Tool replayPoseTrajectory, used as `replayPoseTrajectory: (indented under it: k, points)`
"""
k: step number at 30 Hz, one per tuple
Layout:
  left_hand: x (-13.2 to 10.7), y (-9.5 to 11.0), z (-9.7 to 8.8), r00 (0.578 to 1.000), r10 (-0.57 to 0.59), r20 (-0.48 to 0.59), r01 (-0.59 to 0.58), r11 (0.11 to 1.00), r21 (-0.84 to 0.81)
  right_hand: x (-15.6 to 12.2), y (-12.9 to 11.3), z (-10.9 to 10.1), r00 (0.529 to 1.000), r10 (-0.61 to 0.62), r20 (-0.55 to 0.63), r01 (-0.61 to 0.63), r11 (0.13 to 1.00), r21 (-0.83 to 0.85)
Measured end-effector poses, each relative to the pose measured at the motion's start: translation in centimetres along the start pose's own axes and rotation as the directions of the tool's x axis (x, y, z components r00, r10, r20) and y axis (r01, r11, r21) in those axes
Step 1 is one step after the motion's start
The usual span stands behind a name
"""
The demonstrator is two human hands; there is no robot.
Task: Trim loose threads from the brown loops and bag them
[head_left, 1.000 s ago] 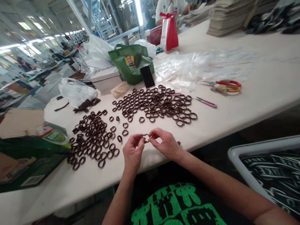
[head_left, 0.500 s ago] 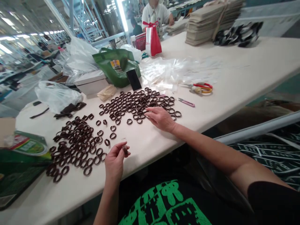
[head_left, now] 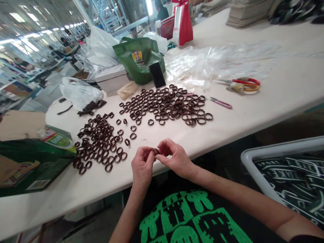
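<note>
Near the table's front edge, my left hand (head_left: 143, 163) pinches a small dark brown ring (head_left: 156, 151). My right hand (head_left: 175, 157) meets it from the other side, its thumb and fingers closed on the same ring. Fingers cover much of the ring. Two groups of similar brown rings lie on the table: a looser, heaped left pile (head_left: 98, 138) and a wider right pile (head_left: 162, 104) behind my hands. A few single rings (head_left: 133, 136) lie between them.
Pink-handled thread snips (head_left: 220, 102) and red-and-orange scissors (head_left: 245, 85) lie right of the rings. Behind stand a phone (head_left: 157, 75), a green bag (head_left: 139, 60) and clear plastic bags (head_left: 202, 62). A green carton (head_left: 35, 158) stands left; a grey-rimmed bin (head_left: 253, 162) is below right.
My right hand has left the right pile and come to my left hand, where both now grip the small ring. The view has turned and shifted, too.
</note>
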State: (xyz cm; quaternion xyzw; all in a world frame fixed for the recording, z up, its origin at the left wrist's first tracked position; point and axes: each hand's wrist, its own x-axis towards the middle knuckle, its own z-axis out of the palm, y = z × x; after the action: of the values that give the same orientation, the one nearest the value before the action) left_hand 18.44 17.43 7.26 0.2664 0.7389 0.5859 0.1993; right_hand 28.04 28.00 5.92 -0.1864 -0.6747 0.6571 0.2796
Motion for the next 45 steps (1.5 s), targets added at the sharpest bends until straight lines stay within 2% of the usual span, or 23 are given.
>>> replayPoseTrajectory:
  k: [6,10,13,17,20,23,26,29,32,34,36,40,42,45]
  points:
    - [-0.6,-0.1,0.3,0.999,-0.053,0.014,0.053,0.998,-0.037,-0.6,0.4,-0.9,0.999,-0.003,-0.049,0.0,0.998,-0.061]
    - [-0.9,-0.2,0.3,0.994,-0.092,0.058,0.092,0.996,0.012,-0.5,0.9,-1.2,0.998,-0.013,-0.066,0.003,0.989,-0.147]
    - [-1.1,-0.3,0.1,0.982,-0.15,0.118,0.151,0.988,0.0,-0.5,1.1,-1.5,0.999,0.018,-0.038,-0.025,0.98,-0.196]
    - [-1.2,-0.6,0.0,0.953,-0.215,0.214,0.241,0.965,-0.107,-0.6,1.1,-2.0,0.994,0.094,0.047,-0.083,0.98,-0.183]
    - [-1.2,-0.9,0.1,0.912,-0.281,0.298,0.363,0.892,-0.269,-0.6,1.1,-2.3,0.981,0.148,0.122,-0.133,0.984,-0.122]
    - [-1.1,-1.0,0.1,0.849,-0.341,0.404,0.505,0.749,-0.429,-0.4,1.0,-2.5,0.948,0.234,0.217,-0.245,0.969,0.026]
    - [-1.1,-0.8,0.0,0.798,-0.359,0.484,0.589,0.636,-0.499,-0.3,0.9,-2.6,0.896,0.331,0.297,-0.393,0.902,0.178]
    - [-1.3,-0.5,0.0,0.776,-0.395,0.492,0.624,0.591,-0.51,-0.3,0.9,-2.8,0.851,0.402,0.338,-0.499,0.82,0.281]
    - [-1.4,-0.1,0.2,0.79,-0.441,0.426,0.612,0.607,-0.508,-0.4,0.9,-2.9,0.789,0.46,0.407,-0.603,0.704,0.375]
    - [-1.4,0.0,0.3,0.82,-0.436,0.372,0.572,0.648,-0.502,-0.4,0.9,-3.1,0.741,0.474,0.476,-0.664,0.62,0.417]
    - [-1.4,-0.1,0.5,0.854,-0.391,0.344,0.518,0.7,-0.492,-0.4,0.9,-3.3,0.714,0.469,0.519,-0.694,0.572,0.438]
    - [-1.9,-0.7,0.4,0.913,-0.303,0.272,0.399,0.796,-0.454,-0.6,1.3,-3.3,0.735,0.425,0.528,-0.664,0.611,0.431]
    - [-2.3,-1.1,0.3,0.912,-0.338,0.232,0.405,0.835,-0.373,-0.9,2.2,-2.8,0.734,0.407,0.544,-0.656,0.631,0.414]
    - [-2.5,-2.2,0.2,0.906,-0.368,0.207,0.417,0.855,-0.308,-0.9,4.8,-1.2,0.69,0.43,0.583,-0.692,0.628,0.356]
